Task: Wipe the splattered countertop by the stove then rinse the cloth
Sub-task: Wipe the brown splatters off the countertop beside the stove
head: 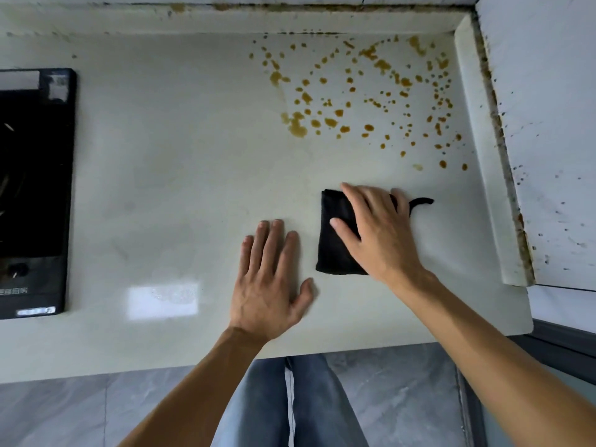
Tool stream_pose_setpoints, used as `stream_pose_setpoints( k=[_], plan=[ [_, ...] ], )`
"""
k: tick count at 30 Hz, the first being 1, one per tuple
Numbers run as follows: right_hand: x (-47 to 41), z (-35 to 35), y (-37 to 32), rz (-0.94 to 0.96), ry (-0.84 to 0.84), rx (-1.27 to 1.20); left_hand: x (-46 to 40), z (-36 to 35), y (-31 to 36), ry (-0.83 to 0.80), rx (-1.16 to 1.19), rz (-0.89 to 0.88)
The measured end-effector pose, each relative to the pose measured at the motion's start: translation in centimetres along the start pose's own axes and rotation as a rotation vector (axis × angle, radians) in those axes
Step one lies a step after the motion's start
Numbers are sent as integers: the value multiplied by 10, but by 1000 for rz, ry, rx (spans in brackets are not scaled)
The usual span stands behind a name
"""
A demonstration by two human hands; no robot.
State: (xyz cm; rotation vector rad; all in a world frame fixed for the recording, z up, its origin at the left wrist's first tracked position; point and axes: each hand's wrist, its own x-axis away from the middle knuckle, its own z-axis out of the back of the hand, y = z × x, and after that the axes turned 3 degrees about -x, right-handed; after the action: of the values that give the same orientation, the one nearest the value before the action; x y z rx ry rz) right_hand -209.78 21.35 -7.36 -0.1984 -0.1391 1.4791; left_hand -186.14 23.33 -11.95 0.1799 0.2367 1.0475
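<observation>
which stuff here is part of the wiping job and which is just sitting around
Part of the job:
- black cloth, folded, under the right hand
- brown splatter on the countertop, beyond the cloth
- left hand, flat on the countertop beside the cloth

Just there:
- black stove at the left edge
- spotted wall on the right

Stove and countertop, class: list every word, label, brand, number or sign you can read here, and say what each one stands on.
Light characters on the stove, near its front edge: too blurred to read.
White strip label at the stove's front corner: too blurred to read.
Pale stickers at the stove's back corner: no text can be made out.
Countertop, cloth, wall: no text.
</observation>
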Motion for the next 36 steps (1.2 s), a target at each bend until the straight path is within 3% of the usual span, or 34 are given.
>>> stream_pose_setpoints(
  k=[13,23,29,36],
  plan=[
    [-22,23,12,189,172,-136,0,0,0,30,23,1],
    [-28,26,13,-207,92,-255,0,2,1,29,26,2],
    [-18,51,14,65,231,-246,0,1,0,29,36,-2],
    [-11,119,1,97,222,-325,1,-1,0,30,41,-7]
  ],
)
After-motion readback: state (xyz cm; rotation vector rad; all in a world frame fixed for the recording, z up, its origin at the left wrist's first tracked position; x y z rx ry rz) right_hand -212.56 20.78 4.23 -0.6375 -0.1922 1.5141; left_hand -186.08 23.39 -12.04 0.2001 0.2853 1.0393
